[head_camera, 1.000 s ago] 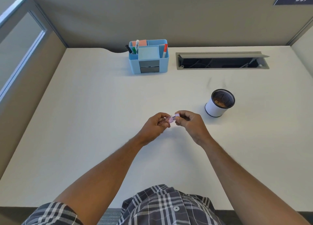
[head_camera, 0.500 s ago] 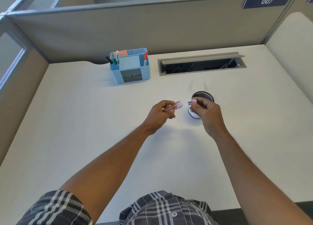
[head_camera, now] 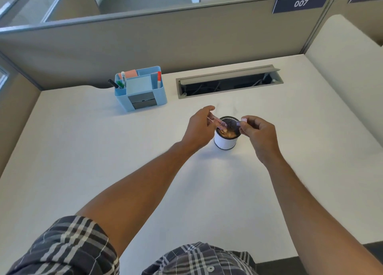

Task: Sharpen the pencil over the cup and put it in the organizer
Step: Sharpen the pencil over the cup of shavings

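Note:
A white cup [head_camera: 226, 141] with a dark mesh rim stands mid-desk, with brown shavings inside. My left hand [head_camera: 199, 129] holds a clear pink sharpener case [head_camera: 217, 122] tilted over the cup's left rim. My right hand [head_camera: 259, 133] pinches a small pink sharpener piece [head_camera: 242, 121] just above the cup's right rim. The two pink parts are apart. No pencil can be made out in either hand. The blue organizer [head_camera: 143, 89] sits at the back left, holding markers and note pads.
An open grey cable tray [head_camera: 228, 81] is set into the desk behind the cup. Grey partition walls [head_camera: 165, 38] close off the back and the left side. The desk [head_camera: 83, 150] is white and broad around the cup.
Both hands moved forward from the desk middle to above the cup. The pink sharpener, joined a second ago, is now split into two parts, one per hand. The view tilted up.

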Tool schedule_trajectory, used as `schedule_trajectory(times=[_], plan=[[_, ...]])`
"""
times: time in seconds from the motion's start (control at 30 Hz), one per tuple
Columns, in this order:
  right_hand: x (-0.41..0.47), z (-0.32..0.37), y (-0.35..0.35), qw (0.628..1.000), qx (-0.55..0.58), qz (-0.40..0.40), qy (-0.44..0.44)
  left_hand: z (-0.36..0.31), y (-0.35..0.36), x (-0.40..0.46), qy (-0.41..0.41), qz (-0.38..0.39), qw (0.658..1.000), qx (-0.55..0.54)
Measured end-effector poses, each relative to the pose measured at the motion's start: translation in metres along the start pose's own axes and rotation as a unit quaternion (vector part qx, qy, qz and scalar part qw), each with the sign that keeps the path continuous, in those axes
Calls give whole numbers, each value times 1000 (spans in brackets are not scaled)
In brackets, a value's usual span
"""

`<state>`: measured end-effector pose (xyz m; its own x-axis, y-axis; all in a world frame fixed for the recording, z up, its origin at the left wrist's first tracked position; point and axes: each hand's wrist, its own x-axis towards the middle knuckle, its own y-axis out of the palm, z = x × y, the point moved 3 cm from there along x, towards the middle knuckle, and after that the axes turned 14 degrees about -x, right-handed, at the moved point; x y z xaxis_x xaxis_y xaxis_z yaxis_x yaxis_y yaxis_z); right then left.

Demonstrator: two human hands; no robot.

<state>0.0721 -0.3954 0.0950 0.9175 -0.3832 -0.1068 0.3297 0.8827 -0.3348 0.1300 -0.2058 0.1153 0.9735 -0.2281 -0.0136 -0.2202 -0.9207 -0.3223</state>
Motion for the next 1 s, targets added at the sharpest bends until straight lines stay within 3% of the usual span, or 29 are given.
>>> schedule_trajectory(times=[0.27,0.43,0.6,0.77,1.0], plan=[[12,5,6,989,-141,-27,-31,-14,16,5,107,57,984,132],[15,1,7,990,-135,-24,-17,-9,11,7,85,18,991,98],[14,-1,7,994,-106,-20,-2,7,0,6,13,-41,999,13],[12,-1,10,992,-120,-26,-3,4,2,6,48,-35,997,44],[12,-1,9,992,-122,-22,-7,1,5,10,29,-39,997,64]])
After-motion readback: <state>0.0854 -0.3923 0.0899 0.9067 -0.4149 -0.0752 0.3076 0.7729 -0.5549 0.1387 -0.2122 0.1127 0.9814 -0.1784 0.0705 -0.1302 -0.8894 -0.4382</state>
